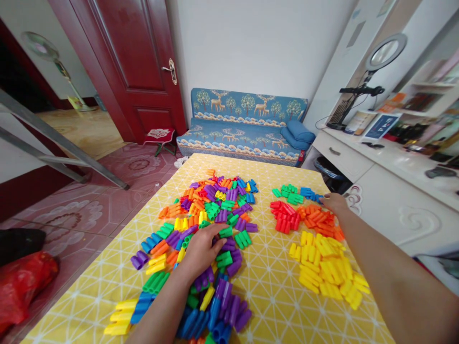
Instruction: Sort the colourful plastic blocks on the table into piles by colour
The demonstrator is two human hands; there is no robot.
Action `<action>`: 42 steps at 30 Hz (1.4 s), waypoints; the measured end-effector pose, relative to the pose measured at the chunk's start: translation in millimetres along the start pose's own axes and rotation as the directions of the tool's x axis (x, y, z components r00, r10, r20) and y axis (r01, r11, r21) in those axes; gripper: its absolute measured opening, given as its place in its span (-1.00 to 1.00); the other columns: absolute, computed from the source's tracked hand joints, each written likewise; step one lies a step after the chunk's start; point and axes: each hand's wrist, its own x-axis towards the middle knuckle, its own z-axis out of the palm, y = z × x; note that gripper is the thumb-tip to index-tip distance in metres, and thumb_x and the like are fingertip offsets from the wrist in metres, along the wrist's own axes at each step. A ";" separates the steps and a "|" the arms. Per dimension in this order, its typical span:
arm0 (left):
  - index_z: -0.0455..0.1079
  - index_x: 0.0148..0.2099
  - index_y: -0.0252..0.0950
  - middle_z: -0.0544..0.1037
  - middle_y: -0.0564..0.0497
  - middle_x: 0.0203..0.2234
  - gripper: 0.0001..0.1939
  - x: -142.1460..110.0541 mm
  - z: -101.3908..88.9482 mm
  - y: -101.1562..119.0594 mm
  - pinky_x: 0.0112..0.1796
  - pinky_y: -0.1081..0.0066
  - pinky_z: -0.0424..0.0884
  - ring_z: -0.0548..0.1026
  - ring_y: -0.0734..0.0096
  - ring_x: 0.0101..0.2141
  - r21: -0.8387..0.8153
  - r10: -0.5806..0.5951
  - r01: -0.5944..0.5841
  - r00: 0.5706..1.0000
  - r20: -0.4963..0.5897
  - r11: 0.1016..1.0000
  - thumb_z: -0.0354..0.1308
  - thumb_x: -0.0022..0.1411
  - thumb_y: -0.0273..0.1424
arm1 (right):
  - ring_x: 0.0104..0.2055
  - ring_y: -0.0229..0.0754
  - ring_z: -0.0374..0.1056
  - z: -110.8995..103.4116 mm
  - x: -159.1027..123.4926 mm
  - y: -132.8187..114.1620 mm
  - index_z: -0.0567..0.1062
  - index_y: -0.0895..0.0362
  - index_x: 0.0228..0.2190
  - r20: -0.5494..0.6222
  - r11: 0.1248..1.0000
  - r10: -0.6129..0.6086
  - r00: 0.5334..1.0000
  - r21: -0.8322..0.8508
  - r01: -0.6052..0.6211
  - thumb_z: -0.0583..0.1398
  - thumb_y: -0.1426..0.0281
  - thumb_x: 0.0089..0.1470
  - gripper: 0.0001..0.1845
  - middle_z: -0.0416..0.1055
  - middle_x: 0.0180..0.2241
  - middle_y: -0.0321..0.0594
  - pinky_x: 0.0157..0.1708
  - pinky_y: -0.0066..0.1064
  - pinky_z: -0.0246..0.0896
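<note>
My left hand reaches into a mixed pile of tube-shaped plastic building blocks, with its thumb and fingers closed around a green block. Purple blocks and other green ones lie close beside it. On the far right of the table, my right hand has its fingertips together at the end of a small group of blue blocks, touching one; part of its fingers is hidden. Sorted by colour nearby are green blocks, red blocks, orange blocks and a larger heap of yellow blocks.
A yellow patterned cloth covers the table. Behind it stands a blue sofa, with a red stool near the door. To the right is a white dresser carrying a ring light. A red bag lies at left.
</note>
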 end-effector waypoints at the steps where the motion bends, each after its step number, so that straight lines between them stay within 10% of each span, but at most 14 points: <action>1: 0.41 0.09 -0.17 0.54 -0.02 -0.01 -0.63 0.1 0.0 0.0 -0.05 0.30 0.40 0.51 0.24 -0.06 0.000 0.001 -0.001 1.000 0.000 1.000 0.12 0.23 -0.42 | -0.25 0.20 0.46 -1.0 -1.7 -1.6 0.58 0.27 -0.52 0.011 1.000 0.022 1.000 -0.004 -0.022 0.28 0.42 -0.16 -0.87 0.53 -0.40 0.15 -0.33 -0.13 0.33; 9: 0.42 0.10 -0.16 0.56 -0.02 -0.04 -0.62 -0.4 -0.3 0.3 -0.05 0.32 0.40 0.52 0.25 -0.08 0.006 0.013 -0.013 1.000 -0.015 1.000 0.13 0.22 -0.42 | -0.06 0.12 0.43 -26.3 -28.4 -32.3 0.54 0.30 -0.15 -0.020 0.996 0.077 0.997 0.052 -0.076 0.19 0.39 -0.03 -0.61 0.52 -0.14 0.12 -0.12 -0.20 0.31; 14: 0.43 0.10 -0.17 0.57 -0.02 -0.07 -0.60 -1.4 -1.2 2.6 -0.09 0.33 0.41 0.53 0.28 -0.16 -0.007 0.004 -0.004 1.000 -0.020 1.000 0.15 0.20 -0.45 | -0.22 -0.13 0.46 -39.5 -96.7 -106.7 0.43 0.22 -0.02 -0.078 0.854 -0.189 0.979 0.480 0.203 0.12 0.30 0.07 -0.55 0.48 -0.07 -0.02 -0.19 -0.34 0.34; 19: 0.42 0.10 -0.13 0.56 0.00 -0.07 -0.59 -1.2 0.5 0.0 -0.07 0.33 0.40 0.52 0.28 -0.14 -0.021 0.013 -0.013 1.000 -0.019 1.000 0.16 0.19 -0.47 | -0.35 -0.21 0.40 -40.3 -224.5 -176.0 0.54 0.12 -0.29 0.181 0.658 -0.606 0.774 0.662 0.359 0.18 0.30 0.06 -0.79 0.51 -0.28 -0.18 -0.30 -0.37 0.33; 24: 0.42 0.10 -0.12 0.56 0.01 -0.07 -0.59 -1.1 3.4 -4.0 -0.11 0.36 0.40 0.52 0.30 -0.16 -0.024 0.028 -0.028 0.999 -0.028 0.999 0.15 0.20 -0.47 | -0.22 -0.21 0.41 -29.7 -310.4 -193.0 0.58 0.03 -0.28 0.297 0.583 -0.782 0.547 0.659 0.476 0.25 0.54 -0.02 -0.75 0.48 -0.20 -0.26 -0.19 -0.39 0.30; 29: 0.41 0.11 -0.13 0.56 0.01 -0.08 -0.59 -1.5 5.0 -5.2 -0.16 0.38 0.41 0.52 0.30 -0.19 -0.013 0.027 -0.027 0.999 -0.033 1.000 0.14 0.20 -0.46 | 0.01 -0.10 0.35 -25.8 -327.5 -193.5 0.47 -0.05 -0.01 0.313 0.623 -0.769 0.558 0.564 0.542 0.24 0.54 0.00 -0.50 0.34 0.05 -0.20 -0.03 -0.29 0.26; 35: 0.41 0.10 -0.12 0.58 0.02 -0.13 -0.59 -1.7 4.3 -4.5 -0.17 0.38 0.40 0.53 0.32 -0.23 -0.018 0.035 -0.035 0.999 -0.036 0.999 0.15 0.20 -0.46 | -0.06 -0.10 0.37 -44.3 -335.8 -201.0 0.56 0.00 -0.17 0.298 0.674 -0.721 0.626 0.513 0.532 0.22 0.44 0.07 -0.75 0.40 -0.05 -0.19 -0.06 -0.27 0.26; 42: 0.41 0.10 -0.13 0.57 0.02 -0.11 -0.59 -1.6 1.9 -2.1 -0.17 0.37 0.40 0.53 0.32 -0.24 -0.030 0.029 -0.030 0.999 -0.040 0.999 0.14 0.21 -0.46 | -0.05 -0.10 0.35 -52.5 -367.1 -206.0 0.49 -0.12 -0.03 0.402 0.619 -0.782 0.477 0.592 0.516 0.34 0.38 -0.04 -0.51 0.35 0.00 -0.28 -0.07 -0.30 0.24</action>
